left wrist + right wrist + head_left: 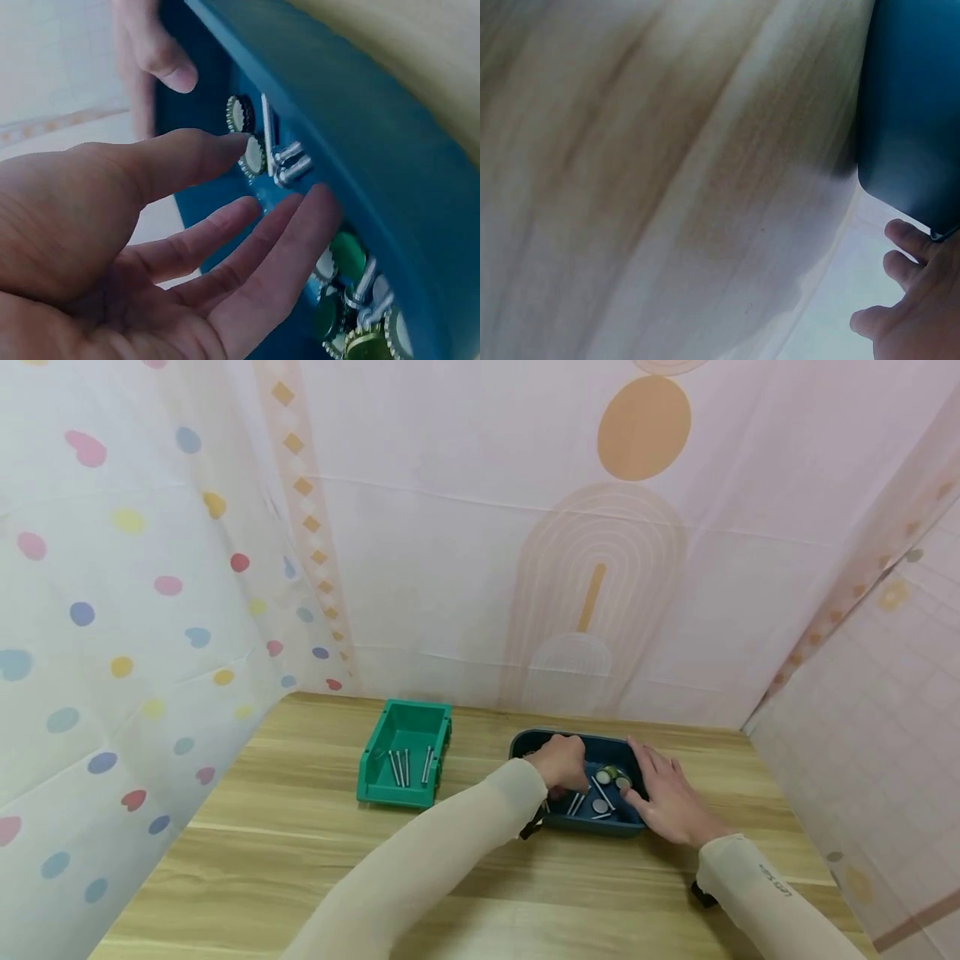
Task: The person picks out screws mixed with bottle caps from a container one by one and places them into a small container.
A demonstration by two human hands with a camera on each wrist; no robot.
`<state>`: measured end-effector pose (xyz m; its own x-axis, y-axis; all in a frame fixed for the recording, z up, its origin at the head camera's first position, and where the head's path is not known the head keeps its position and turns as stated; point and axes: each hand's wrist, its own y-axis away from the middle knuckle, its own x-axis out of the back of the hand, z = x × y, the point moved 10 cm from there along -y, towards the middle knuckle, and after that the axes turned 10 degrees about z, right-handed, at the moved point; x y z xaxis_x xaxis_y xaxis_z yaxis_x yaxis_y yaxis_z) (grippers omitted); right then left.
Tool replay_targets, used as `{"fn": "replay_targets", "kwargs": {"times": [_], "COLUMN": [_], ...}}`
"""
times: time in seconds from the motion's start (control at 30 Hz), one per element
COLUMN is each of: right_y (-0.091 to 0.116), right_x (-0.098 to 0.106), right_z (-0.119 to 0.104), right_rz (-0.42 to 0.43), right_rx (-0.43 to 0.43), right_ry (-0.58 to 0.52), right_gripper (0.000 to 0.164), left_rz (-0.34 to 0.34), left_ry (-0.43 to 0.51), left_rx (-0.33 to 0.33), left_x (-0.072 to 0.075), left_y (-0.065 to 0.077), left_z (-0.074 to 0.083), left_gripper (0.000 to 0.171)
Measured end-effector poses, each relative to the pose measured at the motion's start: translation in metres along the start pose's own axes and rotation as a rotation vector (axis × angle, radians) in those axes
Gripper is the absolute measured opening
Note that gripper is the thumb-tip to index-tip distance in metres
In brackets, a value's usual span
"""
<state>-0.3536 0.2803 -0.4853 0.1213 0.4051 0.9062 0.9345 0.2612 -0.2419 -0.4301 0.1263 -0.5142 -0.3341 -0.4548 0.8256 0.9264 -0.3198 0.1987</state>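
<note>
My left hand reaches down into a dark blue bin. In the left wrist view its thumb and fingers are spread apart, with no object visible between them. Silver bolts and crimped bottle caps lie just beyond the fingertips, and more caps, some green, cluster below. At the bin's right end, my right hand holds the wall, thumb over the inner side and fingers along the outside. The right wrist view shows only part of this hand beside the bin's outer wall.
A green open-front bin stands to the left on the wooden table, with several long bolts lying inside. Patterned curtains hang behind the table and along both sides.
</note>
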Motion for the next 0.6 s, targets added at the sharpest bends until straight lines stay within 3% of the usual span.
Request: {"fn": "replay_targets", "kwargs": {"times": [0.23, 0.4, 0.5, 0.6], "right_y": [-0.001, 0.0, 0.0, 0.0], "right_x": [0.001, -0.003, -0.004, -0.004], "right_z": [0.002, 0.003, 0.004, 0.006], "right_rz": [0.011, -0.005, -0.003, 0.0], "right_rx": [0.013, 0.015, 0.013, 0.011], "right_ry": [0.002, 0.009, 0.006, 0.009], "right_gripper": [0.084, 0.085, 0.085, 0.085], "left_rz": [-0.045, -0.015, -0.017, -0.026], "left_ry": [-0.133, -0.231, -0.252, -0.242], "left_rx": [0.004, 0.003, -0.021, -0.016], "left_x": [-0.01, -0.023, -0.034, -0.038], "left_y": [-0.001, -0.013, -0.024, -0.027], "left_z": [0.017, 0.012, 0.006, 0.003], "left_gripper": [0.012, 0.009, 0.01, 0.013]}}
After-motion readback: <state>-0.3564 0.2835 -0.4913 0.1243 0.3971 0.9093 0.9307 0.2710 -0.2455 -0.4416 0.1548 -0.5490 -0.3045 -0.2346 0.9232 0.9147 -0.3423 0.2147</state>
